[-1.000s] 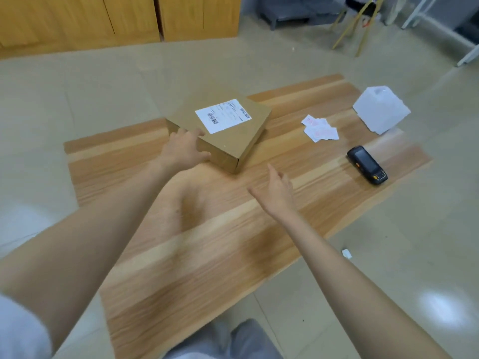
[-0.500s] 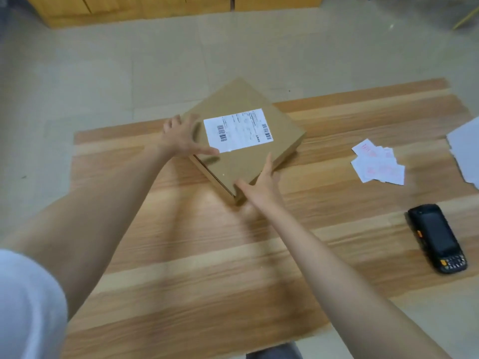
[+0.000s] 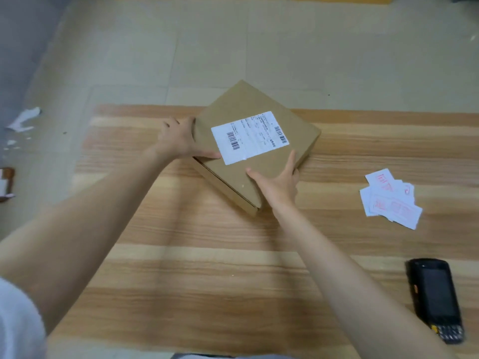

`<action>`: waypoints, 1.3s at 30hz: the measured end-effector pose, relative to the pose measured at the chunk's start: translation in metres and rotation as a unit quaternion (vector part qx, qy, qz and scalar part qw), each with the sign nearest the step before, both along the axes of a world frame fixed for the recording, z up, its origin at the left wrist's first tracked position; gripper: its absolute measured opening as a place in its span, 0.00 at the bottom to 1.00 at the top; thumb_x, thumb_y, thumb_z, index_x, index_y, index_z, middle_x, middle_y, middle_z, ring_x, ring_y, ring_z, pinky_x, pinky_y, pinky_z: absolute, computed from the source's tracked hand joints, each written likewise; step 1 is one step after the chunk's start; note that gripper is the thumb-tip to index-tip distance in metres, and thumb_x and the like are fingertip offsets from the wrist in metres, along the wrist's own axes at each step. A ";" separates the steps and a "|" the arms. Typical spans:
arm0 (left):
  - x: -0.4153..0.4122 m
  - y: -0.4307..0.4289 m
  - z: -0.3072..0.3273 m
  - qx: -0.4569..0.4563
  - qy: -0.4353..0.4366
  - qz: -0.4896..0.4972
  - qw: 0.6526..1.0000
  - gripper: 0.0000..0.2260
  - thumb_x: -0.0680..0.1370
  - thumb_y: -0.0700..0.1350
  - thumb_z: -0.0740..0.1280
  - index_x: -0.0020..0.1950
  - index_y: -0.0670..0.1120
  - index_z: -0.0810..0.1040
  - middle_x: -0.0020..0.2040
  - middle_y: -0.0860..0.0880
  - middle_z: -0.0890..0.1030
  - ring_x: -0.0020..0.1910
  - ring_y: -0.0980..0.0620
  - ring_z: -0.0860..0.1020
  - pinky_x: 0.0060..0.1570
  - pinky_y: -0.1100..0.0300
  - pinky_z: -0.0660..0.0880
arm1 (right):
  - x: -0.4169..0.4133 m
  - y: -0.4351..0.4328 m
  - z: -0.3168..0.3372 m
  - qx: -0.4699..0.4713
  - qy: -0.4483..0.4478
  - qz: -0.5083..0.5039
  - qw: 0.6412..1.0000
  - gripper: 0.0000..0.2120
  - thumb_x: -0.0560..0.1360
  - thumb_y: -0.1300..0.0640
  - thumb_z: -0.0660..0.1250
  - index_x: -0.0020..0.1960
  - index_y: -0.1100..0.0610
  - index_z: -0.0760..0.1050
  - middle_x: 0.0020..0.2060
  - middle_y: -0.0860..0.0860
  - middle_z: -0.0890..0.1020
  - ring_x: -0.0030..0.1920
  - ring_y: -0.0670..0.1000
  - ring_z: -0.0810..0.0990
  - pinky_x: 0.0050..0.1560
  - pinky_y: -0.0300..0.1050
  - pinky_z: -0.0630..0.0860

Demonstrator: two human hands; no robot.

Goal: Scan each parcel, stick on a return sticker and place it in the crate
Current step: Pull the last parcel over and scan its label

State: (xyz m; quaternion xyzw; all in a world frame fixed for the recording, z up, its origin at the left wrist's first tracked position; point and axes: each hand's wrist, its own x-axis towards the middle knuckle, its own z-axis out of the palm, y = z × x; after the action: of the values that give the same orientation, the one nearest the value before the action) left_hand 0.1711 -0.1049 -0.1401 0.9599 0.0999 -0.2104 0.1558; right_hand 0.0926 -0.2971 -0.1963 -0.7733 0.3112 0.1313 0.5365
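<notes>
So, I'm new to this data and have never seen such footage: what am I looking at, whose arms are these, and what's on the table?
There is no machine here. A person works with bare hands, and the one camera sits on their head, looking forward and down, so the arms reach in from the bottom of the picture. The left hand and right hand hold a brown box by its edges, thumbs on top. A white label with barcodes faces up on it. On the wooden table lie a small pile of red-printed stickers to the right and a black scanner at the right front. I cannot tell whether the box is lifted off the table. No crate shows.
</notes>
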 end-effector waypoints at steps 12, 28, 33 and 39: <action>-0.168 -0.055 -0.013 -0.132 -0.023 0.099 0.986 0.43 0.61 0.63 0.76 0.65 0.41 0.64 0.63 0.43 0.69 0.66 0.44 0.66 0.61 0.54 0.64 | -0.070 -0.103 0.039 0.019 -0.041 0.140 0.989 0.52 0.63 0.60 0.77 0.76 0.42 0.49 0.73 0.44 0.60 0.68 0.48 0.68 0.52 0.38 0.74; -0.251 -0.108 -0.029 -0.178 0.055 0.104 0.977 0.48 0.62 0.50 0.80 0.71 0.36 0.56 0.68 0.43 0.65 0.68 0.46 0.65 0.65 0.54 0.66 | -0.153 -0.153 -0.002 0.023 -0.014 0.154 0.988 0.52 0.65 0.60 0.77 0.77 0.44 0.47 0.69 0.43 0.63 0.65 0.46 0.69 0.62 0.44 0.73; -0.247 -0.123 -0.027 -0.206 0.082 0.124 0.967 0.43 0.69 0.48 0.76 0.73 0.40 0.51 0.71 0.47 0.64 0.71 0.47 0.64 0.69 0.52 0.63 | -0.159 -0.166 -0.008 -0.020 -0.034 0.212 0.977 0.50 0.67 0.49 0.76 0.77 0.44 0.46 0.75 0.47 0.57 0.74 0.47 0.58 0.71 0.44 0.58; -0.244 -0.128 -0.028 -0.167 0.079 0.103 0.977 0.56 0.67 0.47 0.77 0.75 0.50 0.34 0.73 0.46 0.60 0.71 0.45 0.63 0.65 0.50 0.65 | -0.183 -0.214 -0.014 -0.240 -0.045 0.157 0.957 0.29 0.78 0.45 0.59 0.75 0.53 0.56 0.72 0.58 0.63 0.72 0.62 0.59 0.70 0.58 0.59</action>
State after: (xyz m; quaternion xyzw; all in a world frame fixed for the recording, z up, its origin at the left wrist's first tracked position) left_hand -0.0731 -0.2327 -0.1681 0.8853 0.1740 -0.2822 0.3260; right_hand -0.0903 -0.5114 -0.2098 -0.9235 0.1836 0.1006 0.3216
